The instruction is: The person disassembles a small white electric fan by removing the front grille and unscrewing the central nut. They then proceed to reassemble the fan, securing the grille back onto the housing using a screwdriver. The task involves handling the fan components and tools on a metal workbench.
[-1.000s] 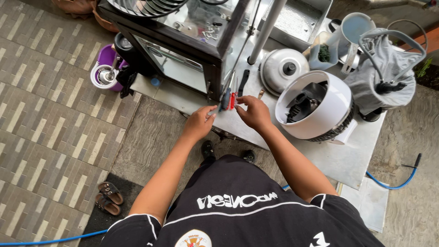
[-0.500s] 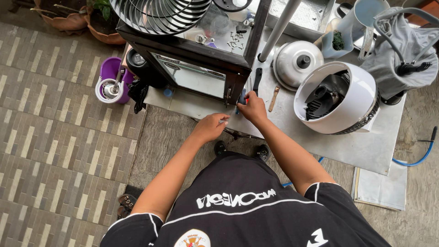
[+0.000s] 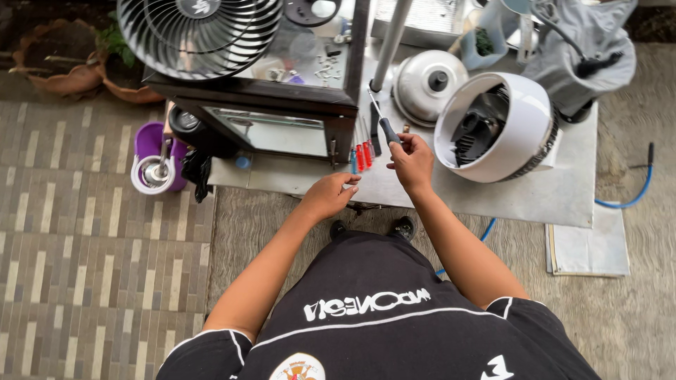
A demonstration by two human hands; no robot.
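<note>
My right hand (image 3: 410,160) grips a black-handled screwdriver (image 3: 384,123), its shaft pointing away from me over the grey table (image 3: 563,197). My left hand (image 3: 331,195) hovers at the table's near edge with the fingers loosely curled; I cannot make out anything in it. Just beyond it lie several small screwdrivers with red and blue handles (image 3: 362,155). A white round fan housing (image 3: 497,127) with a black motor inside lies on its side to the right of my right hand.
A dark glass-fronted cabinet (image 3: 282,105) stands at the table's left with a black fan grille (image 3: 201,35) on top. A round metal cover (image 3: 427,79), a grey cloth bundle (image 3: 581,49), a purple bucket (image 3: 151,158) and a blue hose (image 3: 630,197) surround the table.
My right hand has lifted the black-handled screwdriver off the table. My left hand has drawn back toward the near edge. The view has shifted so the table sits lower in frame.
</note>
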